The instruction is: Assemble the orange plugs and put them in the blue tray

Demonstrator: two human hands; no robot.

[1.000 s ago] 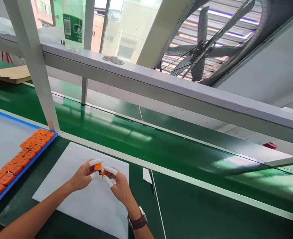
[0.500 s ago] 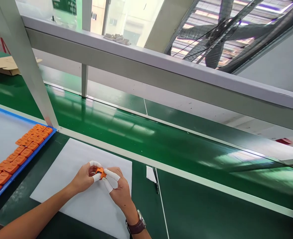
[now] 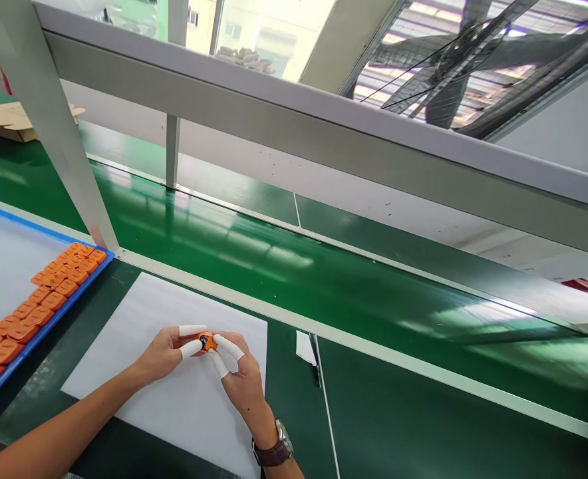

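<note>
Between my two hands is a small orange plastic part point(image 3: 207, 342) with a dark inside showing. My left hand point(image 3: 167, 350) pinches its left side with thumb and forefinger, both in white finger covers. On the other side, my right hand point(image 3: 241, 372) grips the part with its own white-covered thumb and finger. Both hands are over a large white sheet point(image 3: 174, 412) on the dark green table. At the left, a blue-rimmed tray point(image 3: 39, 336) carries rows of similar orange parts point(image 3: 23, 330).
A black pen-like tool point(image 3: 316, 372) and a white scrap point(image 3: 304, 347) lie right of the sheet. A grey metal post point(image 3: 69, 133) rises behind the tray. Farther back is a shiny green surface point(image 3: 234, 246), with a cardboard box point(image 3: 12, 120) at far left.
The left fingers have straightened along the orange part, and its dark inside faces the camera more. The right hand keeps its hold. The camera view has tilted slightly.
</note>
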